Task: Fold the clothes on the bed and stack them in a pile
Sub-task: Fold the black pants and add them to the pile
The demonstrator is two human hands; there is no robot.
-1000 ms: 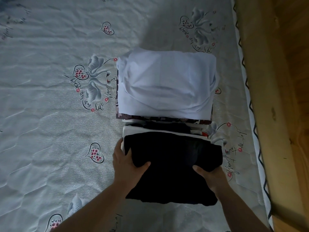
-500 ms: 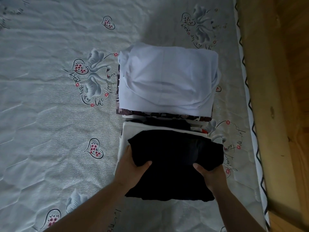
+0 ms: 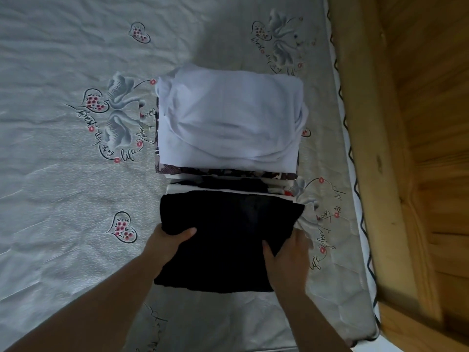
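Observation:
A folded black garment (image 3: 228,232) lies nearest me on the bed, on top of a white folded piece (image 3: 177,188) whose edge shows at its far side. My left hand (image 3: 167,246) grips the black garment's left edge with the thumb on top. My right hand (image 3: 286,257) holds its right side the same way. Just beyond stands a pile topped by a folded white garment (image 3: 228,123), with a dark patterned piece (image 3: 228,172) peeking out underneath.
The bed sheet (image 3: 63,199) is pale grey with swan and heart prints and spreads wide to the left. A wooden bed frame (image 3: 368,148) runs along the right edge, with wooden floor (image 3: 436,123) beyond it.
Both hands have lifted and pushed the black garment slightly away from me, toward the white-topped pile. The grip is unchanged.

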